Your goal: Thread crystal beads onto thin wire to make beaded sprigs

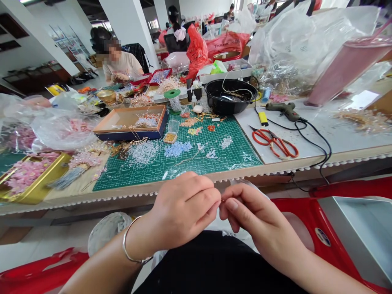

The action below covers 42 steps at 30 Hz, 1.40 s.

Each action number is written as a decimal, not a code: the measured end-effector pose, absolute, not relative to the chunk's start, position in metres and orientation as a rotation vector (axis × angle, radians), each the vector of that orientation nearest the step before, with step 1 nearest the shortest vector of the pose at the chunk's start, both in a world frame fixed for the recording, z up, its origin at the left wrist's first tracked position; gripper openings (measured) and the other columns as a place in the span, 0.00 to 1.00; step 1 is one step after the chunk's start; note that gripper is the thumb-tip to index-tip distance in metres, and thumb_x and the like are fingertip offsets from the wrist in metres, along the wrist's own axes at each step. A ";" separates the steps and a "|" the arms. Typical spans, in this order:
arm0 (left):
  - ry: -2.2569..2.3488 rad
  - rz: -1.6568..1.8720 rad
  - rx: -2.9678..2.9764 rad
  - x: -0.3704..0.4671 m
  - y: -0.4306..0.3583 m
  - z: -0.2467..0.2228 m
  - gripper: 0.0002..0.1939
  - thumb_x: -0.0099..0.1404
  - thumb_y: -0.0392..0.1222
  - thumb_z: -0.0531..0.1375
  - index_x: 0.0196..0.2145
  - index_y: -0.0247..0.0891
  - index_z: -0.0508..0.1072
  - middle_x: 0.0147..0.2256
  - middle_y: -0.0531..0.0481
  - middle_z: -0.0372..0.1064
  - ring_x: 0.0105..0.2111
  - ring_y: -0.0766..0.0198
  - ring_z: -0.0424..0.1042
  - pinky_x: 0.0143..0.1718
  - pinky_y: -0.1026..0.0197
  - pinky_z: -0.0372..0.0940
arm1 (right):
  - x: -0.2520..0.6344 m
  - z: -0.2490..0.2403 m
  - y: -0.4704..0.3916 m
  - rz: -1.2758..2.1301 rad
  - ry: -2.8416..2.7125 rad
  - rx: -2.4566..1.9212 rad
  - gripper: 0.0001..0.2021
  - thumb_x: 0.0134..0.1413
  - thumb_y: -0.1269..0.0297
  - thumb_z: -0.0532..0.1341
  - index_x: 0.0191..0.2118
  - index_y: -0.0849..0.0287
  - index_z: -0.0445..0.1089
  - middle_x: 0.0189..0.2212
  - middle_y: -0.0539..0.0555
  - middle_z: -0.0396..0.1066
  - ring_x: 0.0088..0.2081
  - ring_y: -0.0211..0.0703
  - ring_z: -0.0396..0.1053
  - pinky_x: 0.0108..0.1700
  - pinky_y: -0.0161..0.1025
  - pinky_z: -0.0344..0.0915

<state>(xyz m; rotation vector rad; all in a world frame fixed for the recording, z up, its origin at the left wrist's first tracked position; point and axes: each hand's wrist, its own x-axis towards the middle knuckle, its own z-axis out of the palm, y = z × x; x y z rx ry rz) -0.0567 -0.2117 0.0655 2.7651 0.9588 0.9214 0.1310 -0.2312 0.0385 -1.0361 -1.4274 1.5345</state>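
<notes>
My left hand (188, 206), a silver bangle on its wrist, is closed with the fingertips pressed together. Facing it, my right hand (251, 216) pinches with thumb and forefinger. A tiny piece of thin, wire-like material (222, 200) shows between the two hands; most of it is hidden by the fingers. Both hands are over my lap, just in front of the table edge. Beyond them, on the green cutting mat (147, 175), lie blue flower-shaped pieces (177, 149), clear beads (143, 153) and a small box of gold beads (170, 137).
Orange-handled scissors (274, 143), a glue gun (284, 110) and a yellow lighter (262, 118) lie to the right. Behind the mat are a black bowl (231, 100) and a shallow box (131, 132). A pink cup (346, 73) stands far right. Another person (125, 61) sits across.
</notes>
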 end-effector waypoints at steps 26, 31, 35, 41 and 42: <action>0.678 0.572 1.656 -0.027 -0.195 0.017 0.20 0.54 0.46 0.66 0.42 0.40 0.67 0.40 0.48 0.69 0.40 0.60 0.68 0.43 0.59 0.63 | 0.132 0.051 -0.209 1.684 -1.028 -0.807 0.08 0.61 0.64 0.56 0.29 0.56 0.64 0.20 0.45 0.58 0.22 0.34 0.56 0.24 0.32 0.56; 0.850 0.611 1.963 -0.026 -0.193 0.009 0.07 0.63 0.44 0.58 0.36 0.38 0.71 0.34 0.49 0.72 0.37 0.61 0.68 0.45 0.58 0.59 | 0.143 0.054 -0.213 1.600 -0.985 -0.850 0.08 0.60 0.65 0.56 0.29 0.55 0.66 0.21 0.46 0.56 0.24 0.35 0.54 0.25 0.33 0.53; 0.959 0.671 2.046 -0.038 -0.192 0.012 0.07 0.65 0.41 0.56 0.36 0.37 0.72 0.36 0.48 0.71 0.37 0.62 0.67 0.42 0.59 0.60 | 0.155 0.051 -0.218 1.524 -1.059 -0.955 0.08 0.59 0.63 0.58 0.29 0.55 0.67 0.21 0.47 0.56 0.25 0.36 0.53 0.25 0.34 0.53; 0.887 0.605 1.979 -0.050 -0.196 0.029 0.05 0.60 0.37 0.61 0.35 0.36 0.73 0.34 0.49 0.72 0.36 0.65 0.68 0.41 0.62 0.61 | 0.161 0.045 -0.222 1.407 -1.246 -1.075 0.07 0.59 0.61 0.58 0.30 0.54 0.66 0.23 0.47 0.59 0.24 0.35 0.55 0.23 0.31 0.55; 0.890 0.598 1.920 -0.052 -0.197 0.032 0.05 0.59 0.37 0.63 0.34 0.36 0.73 0.33 0.50 0.72 0.35 0.65 0.68 0.40 0.63 0.62 | 0.162 0.046 -0.223 1.363 -1.320 -1.099 0.06 0.60 0.62 0.57 0.31 0.53 0.66 0.23 0.47 0.60 0.24 0.35 0.55 0.22 0.30 0.55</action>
